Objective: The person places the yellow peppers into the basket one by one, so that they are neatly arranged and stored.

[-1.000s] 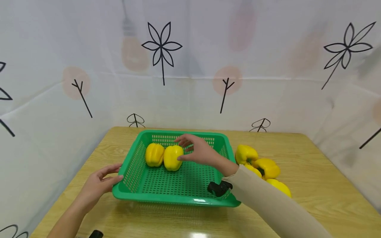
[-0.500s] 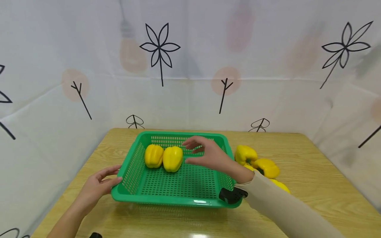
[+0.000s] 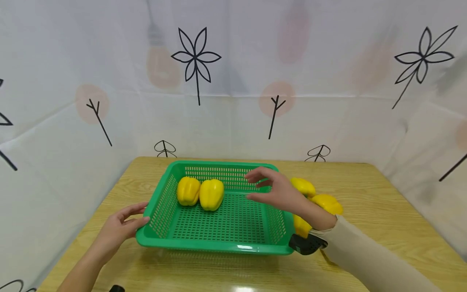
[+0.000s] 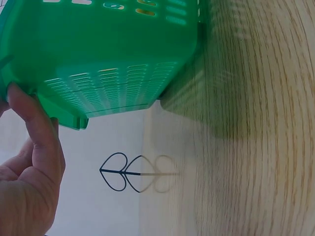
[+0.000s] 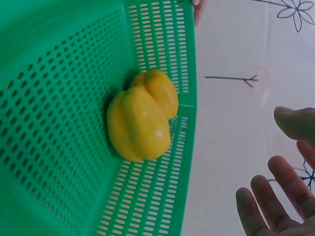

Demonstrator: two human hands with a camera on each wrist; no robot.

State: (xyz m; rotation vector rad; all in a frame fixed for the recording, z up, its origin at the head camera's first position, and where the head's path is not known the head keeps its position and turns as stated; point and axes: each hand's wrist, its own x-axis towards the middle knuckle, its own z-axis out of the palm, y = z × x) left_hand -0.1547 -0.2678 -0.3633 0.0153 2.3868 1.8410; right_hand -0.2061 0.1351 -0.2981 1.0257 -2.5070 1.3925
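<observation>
My left hand (image 3: 120, 227), at the lower left of the head view, pinches the near left corner of a rectangular green plastic basket (image 3: 219, 246), thumb on the rim and fingers along the outside. My right hand (image 3: 279, 192) hangs above the basket's right side, fingers loosely bent, thumb well apart from them, holding nothing.

Two glossy yellow bell peppers (image 3: 212, 195) sit side by side against the basket's back left part, left of the frame's centre. From them the perforated green floor spreads to the right wall and forward to the near rim, so that is where the room inside lies. Beyond the right rim, more yellow bell peppers (image 3: 327, 203) lie bunched on the light wood-grain table (image 3: 375, 194), partly covered by my hand and wrist; the wood runs on past them toward the right of the frame. The table's back edge meets a white patterned cloth (image 3: 233, 125).

Only the head view shows the loose peppers. My left wrist view gives the basket's slotted outer wall across the top, the overhanging lip under my grip, and its shadow on the wood. My right wrist view shows the two peppers touching, near its centre, and my parted fingertips (image 5: 284, 173) at lower right, away from the rim.
</observation>
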